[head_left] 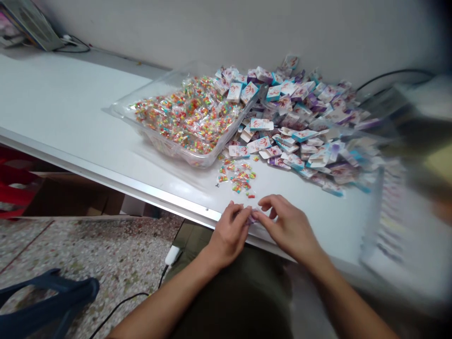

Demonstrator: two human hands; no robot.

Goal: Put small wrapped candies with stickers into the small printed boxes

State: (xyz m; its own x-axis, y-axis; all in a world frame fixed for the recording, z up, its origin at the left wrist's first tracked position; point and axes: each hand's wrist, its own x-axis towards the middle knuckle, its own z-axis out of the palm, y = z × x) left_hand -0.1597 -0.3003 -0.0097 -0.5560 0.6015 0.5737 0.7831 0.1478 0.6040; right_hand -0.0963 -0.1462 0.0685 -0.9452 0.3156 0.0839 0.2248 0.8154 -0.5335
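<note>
My left hand (pixel 231 235) is closed around a small purple and white carton (pixel 253 218) at the table's front edge. The fingers cover most of the carton. From the other side my right hand (pixel 289 228) meets it, thumb on the carton and the other fingers curled above. Just beyond both hands lie several small clear packets of colourful candies (pixel 240 176). Behind them, a clear plastic tray (pixel 201 162) is heaped with more such packets. A large pile of small printed cartons (pixel 293 125), some with flaps up, spreads to the right of the tray.
The white table (pixel 70 101) runs along a wall. At the right stands a blurred pale container (pixel 391 226) with stripes. Below the table are a cardboard box (pixel 81 195) and a dark blue plastic stool (pixel 52 296). A black cable (pixel 118 303) hangs near my lap.
</note>
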